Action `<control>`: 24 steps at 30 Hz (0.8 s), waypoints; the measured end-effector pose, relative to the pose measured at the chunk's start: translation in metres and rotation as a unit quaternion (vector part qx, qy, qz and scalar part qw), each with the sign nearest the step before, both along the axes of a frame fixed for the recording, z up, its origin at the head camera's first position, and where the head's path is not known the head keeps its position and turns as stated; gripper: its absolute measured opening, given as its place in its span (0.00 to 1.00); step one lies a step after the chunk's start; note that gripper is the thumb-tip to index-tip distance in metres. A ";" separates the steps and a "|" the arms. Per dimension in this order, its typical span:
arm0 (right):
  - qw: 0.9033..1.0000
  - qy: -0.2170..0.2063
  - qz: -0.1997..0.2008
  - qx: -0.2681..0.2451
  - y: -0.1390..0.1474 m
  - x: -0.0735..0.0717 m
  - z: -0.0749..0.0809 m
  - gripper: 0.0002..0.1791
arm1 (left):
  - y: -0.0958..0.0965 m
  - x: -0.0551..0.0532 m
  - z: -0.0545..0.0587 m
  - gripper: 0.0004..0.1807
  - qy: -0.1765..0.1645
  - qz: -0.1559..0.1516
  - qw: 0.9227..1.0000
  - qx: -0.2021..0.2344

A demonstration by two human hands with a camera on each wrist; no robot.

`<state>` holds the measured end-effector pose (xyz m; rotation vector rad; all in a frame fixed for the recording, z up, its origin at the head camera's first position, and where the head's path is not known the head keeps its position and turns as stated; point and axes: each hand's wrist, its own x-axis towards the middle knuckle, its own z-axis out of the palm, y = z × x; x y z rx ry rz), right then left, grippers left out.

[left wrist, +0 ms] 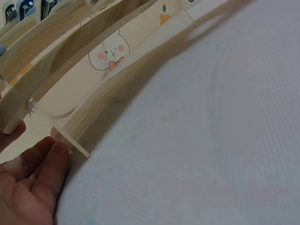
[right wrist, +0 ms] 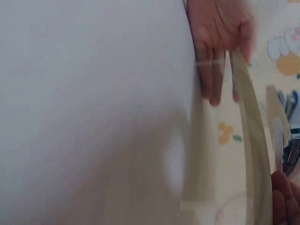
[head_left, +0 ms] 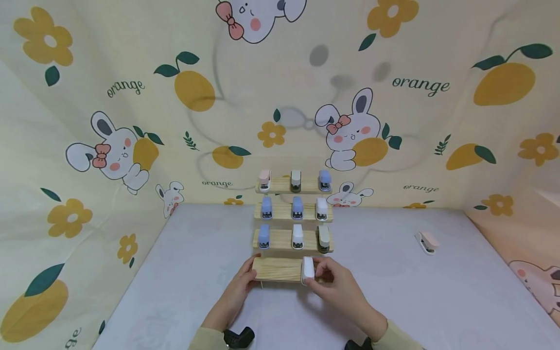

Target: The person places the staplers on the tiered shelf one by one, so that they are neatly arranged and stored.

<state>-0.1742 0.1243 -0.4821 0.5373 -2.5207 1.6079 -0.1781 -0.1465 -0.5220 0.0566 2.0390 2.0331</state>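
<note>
A tiered wooden display rack stands in front of me, its lowest shelf [head_left: 277,269] nearest. My left hand [head_left: 238,287] holds that shelf by its left end. In the left wrist view, the left fingers [left wrist: 44,171] lie beside the rack's thin support leg [left wrist: 61,131], below the board. At the shelf's right end, my right hand [head_left: 339,282] pinches a white mini stapler [head_left: 308,269] between thumb and fingers. The stapler stands lengthwise over the board. In the right wrist view, the right fingertips [right wrist: 280,197] show at the shelf edge, partly cut off by the frame.
Rows of mini staplers sit on the upper shelves: a pink one [head_left: 264,180], a blue one [head_left: 297,208] and a grey-green one [head_left: 323,238] among them. Another pink stapler [head_left: 426,242] lies on the white table [head_left: 385,272] at right. A patterned cloth [head_left: 271,73] hangs behind.
</note>
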 end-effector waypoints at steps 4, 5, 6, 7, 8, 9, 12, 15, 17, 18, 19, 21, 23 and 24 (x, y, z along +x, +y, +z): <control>1.000 -0.011 0.002 0.007 -0.021 -0.002 0.001 0.18 | -0.002 0.000 0.000 0.29 0.006 -0.004 1.000 0.001; 1.000 -0.011 0.004 0.010 -0.027 -0.003 0.001 0.19 | -0.002 0.000 -0.001 0.29 0.008 -0.006 1.000 0.002; 1.000 -0.009 0.005 0.013 -0.032 -0.004 0.001 0.19 | -0.002 0.000 -0.001 0.29 0.010 -0.007 1.000 0.005; 1.000 -0.005 0.008 0.017 -0.037 -0.004 0.000 0.19 | -0.002 0.000 -0.002 0.29 0.008 -0.008 1.000 0.006; 1.000 -0.002 0.009 0.021 -0.041 -0.005 0.000 0.19 | -0.003 0.000 -0.002 0.29 0.010 -0.009 1.000 0.008; 1.000 -0.002 0.012 0.025 -0.046 -0.006 0.000 0.19 | -0.003 0.000 -0.003 0.29 0.009 -0.011 1.000 0.009; 0.999 0.003 0.021 0.043 -0.059 -0.009 -0.001 0.20 | -0.003 -0.001 -0.004 0.29 0.006 -0.011 1.000 0.011; 0.998 0.005 0.031 0.057 -0.069 -0.012 -0.002 0.20 | -0.004 -0.002 -0.006 0.29 0.005 -0.013 1.000 0.010; 0.997 0.008 0.035 0.063 -0.075 -0.014 -0.002 0.21 | -0.004 -0.002 -0.006 0.28 0.004 -0.013 1.000 0.009; 0.997 0.011 0.037 0.066 -0.077 -0.015 -0.002 0.21 | -0.004 -0.003 -0.006 0.28 0.007 -0.015 1.000 0.009; 0.997 0.013 0.036 0.070 -0.079 -0.017 -0.002 0.21 | -0.004 -0.003 -0.006 0.28 0.005 -0.015 1.000 0.007; 0.996 0.021 0.034 0.075 -0.083 -0.019 -0.002 0.21 | -0.004 -0.003 -0.006 0.28 0.004 -0.015 1.000 0.006; 0.996 0.029 0.029 0.085 -0.086 -0.021 -0.002 0.21 | -0.004 -0.003 -0.005 0.28 0.003 -0.015 1.000 0.005; 0.995 0.031 0.028 0.089 -0.087 -0.022 -0.002 0.21 | -0.004 -0.003 -0.004 0.28 0.006 -0.015 1.000 0.004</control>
